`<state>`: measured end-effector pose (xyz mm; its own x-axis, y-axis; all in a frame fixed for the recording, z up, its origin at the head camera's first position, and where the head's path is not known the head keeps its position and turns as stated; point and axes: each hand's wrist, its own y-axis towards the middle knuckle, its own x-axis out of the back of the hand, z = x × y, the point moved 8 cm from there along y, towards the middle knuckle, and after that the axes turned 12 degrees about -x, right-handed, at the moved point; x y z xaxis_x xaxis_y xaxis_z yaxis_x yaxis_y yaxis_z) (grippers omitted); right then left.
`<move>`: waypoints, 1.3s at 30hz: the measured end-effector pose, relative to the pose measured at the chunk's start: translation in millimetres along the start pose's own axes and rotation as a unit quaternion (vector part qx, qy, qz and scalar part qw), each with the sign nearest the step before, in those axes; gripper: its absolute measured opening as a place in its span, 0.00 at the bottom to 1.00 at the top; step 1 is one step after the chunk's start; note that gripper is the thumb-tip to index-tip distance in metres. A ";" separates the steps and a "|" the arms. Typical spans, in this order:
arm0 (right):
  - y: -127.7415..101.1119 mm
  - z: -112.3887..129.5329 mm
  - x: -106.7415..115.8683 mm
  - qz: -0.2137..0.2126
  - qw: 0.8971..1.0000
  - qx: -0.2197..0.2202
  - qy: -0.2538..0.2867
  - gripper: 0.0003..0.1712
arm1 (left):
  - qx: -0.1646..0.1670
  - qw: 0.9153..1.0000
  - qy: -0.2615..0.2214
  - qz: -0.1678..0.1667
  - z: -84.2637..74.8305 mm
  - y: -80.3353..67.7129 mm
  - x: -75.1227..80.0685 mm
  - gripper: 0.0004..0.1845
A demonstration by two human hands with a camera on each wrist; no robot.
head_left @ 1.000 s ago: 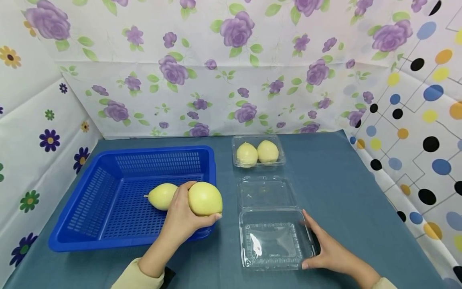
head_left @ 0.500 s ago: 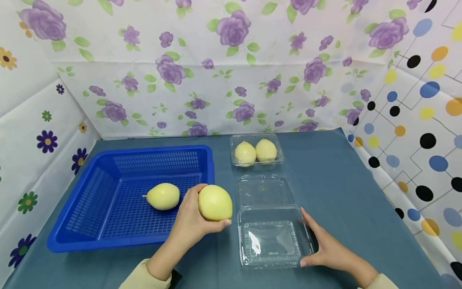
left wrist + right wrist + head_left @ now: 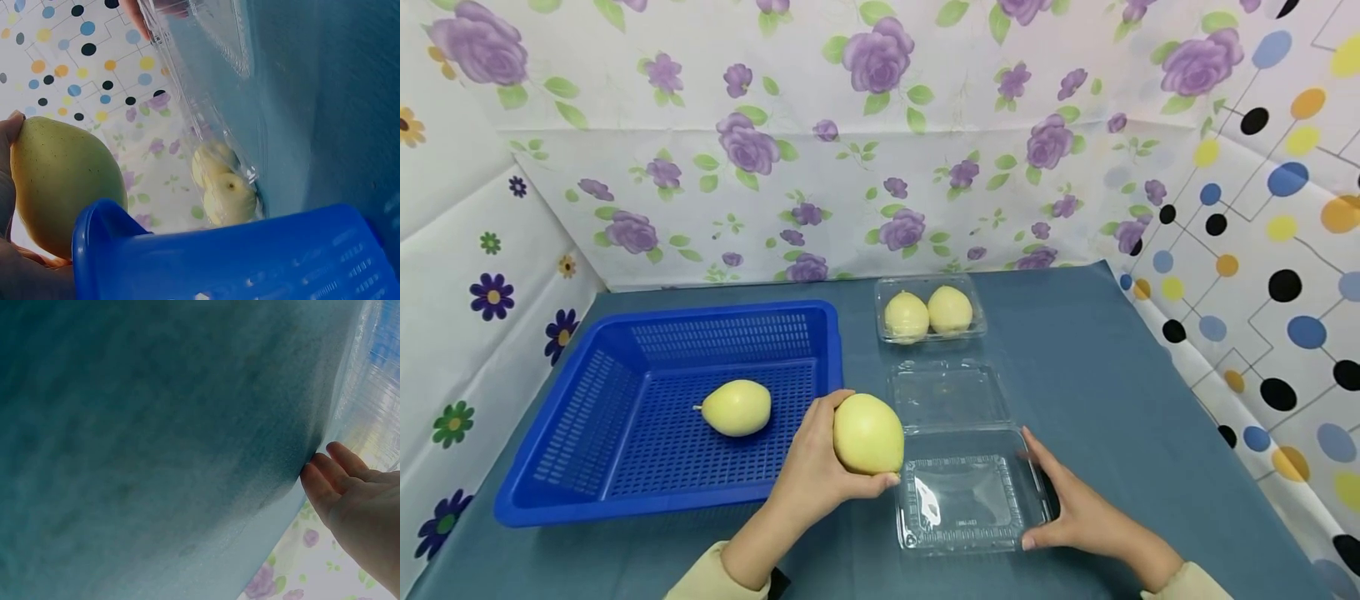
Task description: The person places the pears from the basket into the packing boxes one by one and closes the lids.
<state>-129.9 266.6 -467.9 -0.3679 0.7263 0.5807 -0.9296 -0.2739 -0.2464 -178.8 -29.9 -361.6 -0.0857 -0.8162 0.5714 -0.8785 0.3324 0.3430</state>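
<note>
- The blue basket (image 3: 662, 417) sits left of the open clear box (image 3: 962, 492), with one pear (image 3: 736, 407) left in it.
- Since a second ago, the left hand (image 3: 820, 475), curled round a yellow pear (image 3: 868, 433), has carried it out over the basket's right rim to the box's left edge.
- The right hand (image 3: 1075, 512), fingers straight, steadies the box's right wall; the tray is unobstructed.

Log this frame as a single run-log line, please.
left hand: holds pear beside open clamshell | right hand: steadies the clamshell's right edge | blue basket: one pear inside | closed box: two pears
</note>
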 end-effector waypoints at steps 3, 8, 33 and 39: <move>0.8 -0.5 0.2 0.000 1.000 0.002 -0.002 0.73 | -0.011 1.000 -0.005 0.003 -1.6 -0.3 -4.6 0.52; 1.4 -1.0 -0.2 0.002 1.000 0.001 0.002 0.73 | -0.019 0.999 -0.014 0.027 -3.0 -1.3 -15.7 0.51; 0.4 0.0 -0.1 0.007 1.000 -0.009 0.010 0.72 | -0.070 0.987 0.047 0.139 -16.5 -8.1 -49.6 0.52; 0.9 -0.3 -0.5 0.008 1.000 -0.010 0.013 0.72 | -0.063 0.985 0.031 0.157 -15.5 -11.9 -59.4 0.52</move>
<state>-130.5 266.2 -468.7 -0.3815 0.7378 0.5568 -0.9231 -0.2726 -0.2711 -156.0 22.0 -388.0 -0.3127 -0.6345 0.7069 -0.7469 0.6240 0.2296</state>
